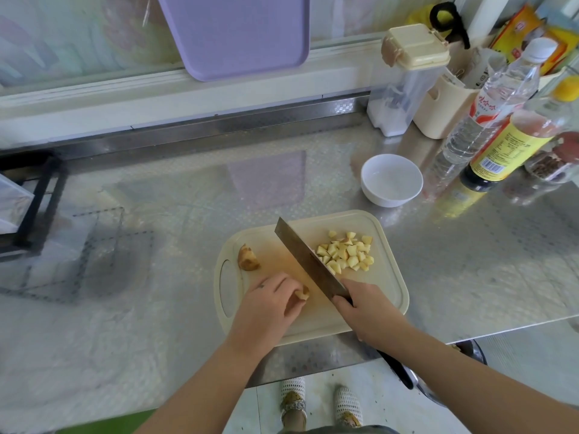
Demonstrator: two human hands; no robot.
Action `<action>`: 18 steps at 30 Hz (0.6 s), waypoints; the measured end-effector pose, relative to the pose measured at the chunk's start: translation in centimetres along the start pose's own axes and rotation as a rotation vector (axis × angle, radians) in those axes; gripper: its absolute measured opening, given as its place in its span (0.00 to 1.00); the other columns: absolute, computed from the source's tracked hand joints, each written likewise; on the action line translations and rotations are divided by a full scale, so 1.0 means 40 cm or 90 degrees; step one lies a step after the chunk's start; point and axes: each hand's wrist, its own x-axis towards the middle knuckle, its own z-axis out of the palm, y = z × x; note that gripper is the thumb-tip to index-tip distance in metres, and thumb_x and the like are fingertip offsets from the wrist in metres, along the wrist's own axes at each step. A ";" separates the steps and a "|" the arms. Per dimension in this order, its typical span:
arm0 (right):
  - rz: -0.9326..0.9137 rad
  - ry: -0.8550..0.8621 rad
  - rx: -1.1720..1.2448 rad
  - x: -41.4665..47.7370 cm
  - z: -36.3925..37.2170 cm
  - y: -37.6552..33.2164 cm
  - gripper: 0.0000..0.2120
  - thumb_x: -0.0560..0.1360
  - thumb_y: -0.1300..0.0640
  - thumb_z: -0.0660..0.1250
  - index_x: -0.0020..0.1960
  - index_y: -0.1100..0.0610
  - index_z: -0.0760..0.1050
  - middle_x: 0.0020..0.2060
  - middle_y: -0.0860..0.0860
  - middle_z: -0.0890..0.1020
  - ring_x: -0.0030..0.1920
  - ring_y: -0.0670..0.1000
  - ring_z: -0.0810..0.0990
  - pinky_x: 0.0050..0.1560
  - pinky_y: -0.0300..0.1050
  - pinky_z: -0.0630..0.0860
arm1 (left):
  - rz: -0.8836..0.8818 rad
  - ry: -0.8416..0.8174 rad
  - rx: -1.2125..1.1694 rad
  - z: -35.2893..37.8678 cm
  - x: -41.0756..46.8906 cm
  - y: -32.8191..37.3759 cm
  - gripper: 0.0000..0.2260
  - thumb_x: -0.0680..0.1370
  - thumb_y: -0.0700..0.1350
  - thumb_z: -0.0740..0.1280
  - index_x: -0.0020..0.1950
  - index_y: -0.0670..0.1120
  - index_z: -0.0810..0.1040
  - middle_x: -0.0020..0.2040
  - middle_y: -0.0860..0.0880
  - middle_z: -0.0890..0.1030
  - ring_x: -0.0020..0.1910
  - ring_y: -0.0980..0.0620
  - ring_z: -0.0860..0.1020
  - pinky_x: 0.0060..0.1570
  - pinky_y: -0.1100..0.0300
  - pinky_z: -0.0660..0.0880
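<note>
A cream cutting board lies on the steel counter. My right hand grips the handle of a cleaver, whose blade slants up and left across the board. To the blade's right is a heap of several diced apple cubes. My left hand curls its fingers round a small apple piece at the board's near left. Another apple chunk with skin sits alone near the board's left end.
A white bowl stands behind the board. Bottles, a jar and cream containers crowd the back right. A purple tray leans on the wall. A black rack is at the left. The counter edge runs just below the board.
</note>
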 end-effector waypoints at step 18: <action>0.024 -0.043 0.068 -0.034 0.007 -0.026 0.09 0.81 0.55 0.59 0.44 0.56 0.72 0.33 0.51 0.77 0.32 0.49 0.75 0.43 0.50 0.77 | -0.233 -0.032 0.037 0.019 0.004 0.030 0.05 0.75 0.56 0.71 0.43 0.56 0.79 0.39 0.59 0.81 0.38 0.59 0.76 0.51 0.63 0.62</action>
